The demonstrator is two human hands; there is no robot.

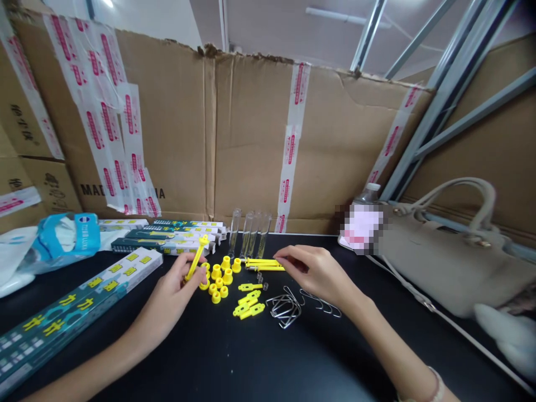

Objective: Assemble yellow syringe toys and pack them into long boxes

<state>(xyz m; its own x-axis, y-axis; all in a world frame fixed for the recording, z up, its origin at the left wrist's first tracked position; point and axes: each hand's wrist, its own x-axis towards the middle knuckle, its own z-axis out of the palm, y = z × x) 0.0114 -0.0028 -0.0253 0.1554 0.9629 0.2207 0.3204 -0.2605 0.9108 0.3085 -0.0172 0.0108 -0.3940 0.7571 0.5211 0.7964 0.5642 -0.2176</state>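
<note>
- A person works at a black table (234, 363), the left hand (178, 282) raised with its fingers clamped around a yellow stick (196, 261), which tilts above the tabletop beside a cluster of yellow caps (226, 276).
- The right hand (316, 271) reaches in from the other side, thumb and forefinger drawn close at the near end of a small bundle of yellow rods (263, 265); whether they grip one or merely touch it cannot be told from this angle.
- Just behind the rods, clear tubes (233, 234) appear to stand on end. A rod lifted at a careless slant, or a knuckle pushed too far forward, could topple one against its neighbors.
- The caps stand loose and close to the left fingers; a low sweep of that hand could scatter them and send some rolling.
- Tiny clear fittings (260, 277) lie between the rods and the flat yellow tabs (251, 305), where a dragging fingertip could flick them out of sight.
- Below the right hand, bent metal wires (286, 308) overlap in a heap. They look apt to snag, so pulling on one could drag others along and jostle the tabs beside them.
</note>
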